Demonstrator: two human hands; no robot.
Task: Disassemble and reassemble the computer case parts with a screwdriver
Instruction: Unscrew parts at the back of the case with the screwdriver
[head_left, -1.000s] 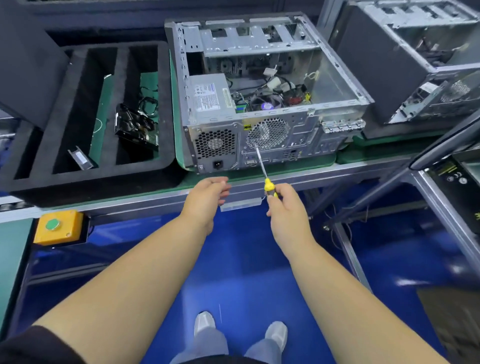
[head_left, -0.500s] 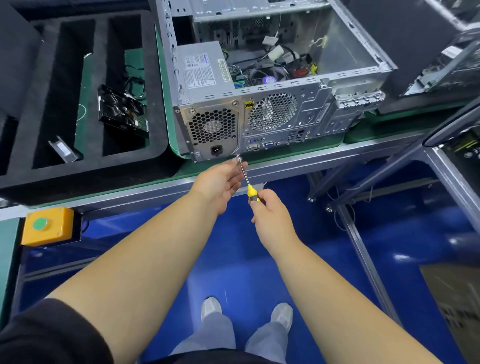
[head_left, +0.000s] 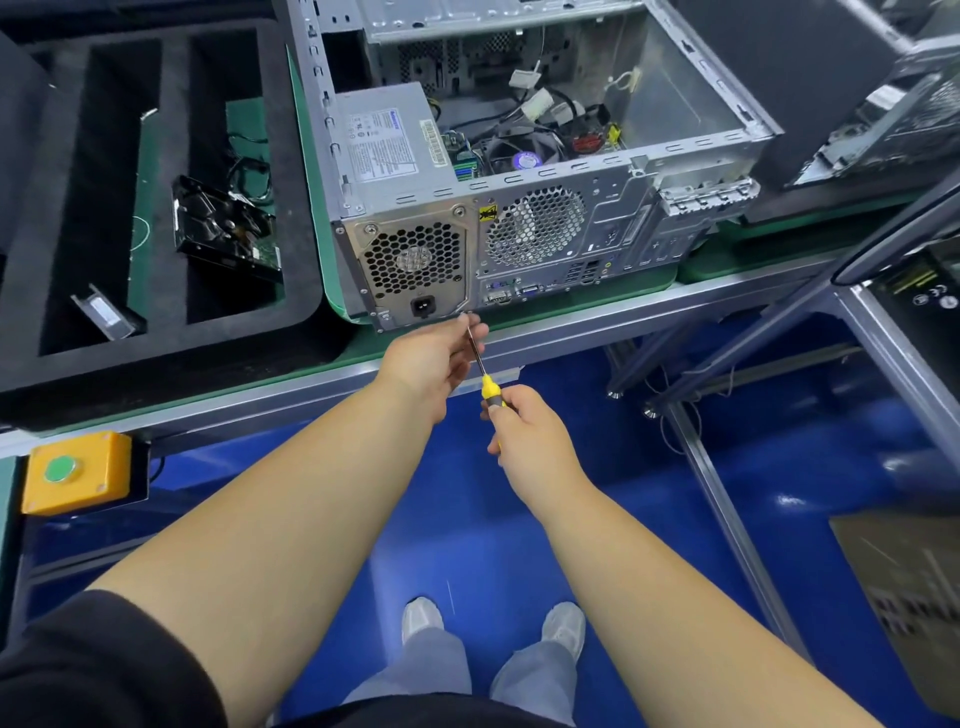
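Yellow-handled screwdriver (head_left: 483, 376) gripped in your right hand (head_left: 524, 436), shaft pinched by your left hand (head_left: 436, 358), tip at the power supply's (head_left: 415, 265) lower-right screw: if tilted, it could slip and strip the head.

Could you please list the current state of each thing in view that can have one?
computer case: side open, insides exposed, lying on the bench.
screwdriver: tip at the lower corner screw of the power supply.
right hand: grips the yellow handle.
left hand: fingers steady the shaft.
foam tray: holds a hard drive.
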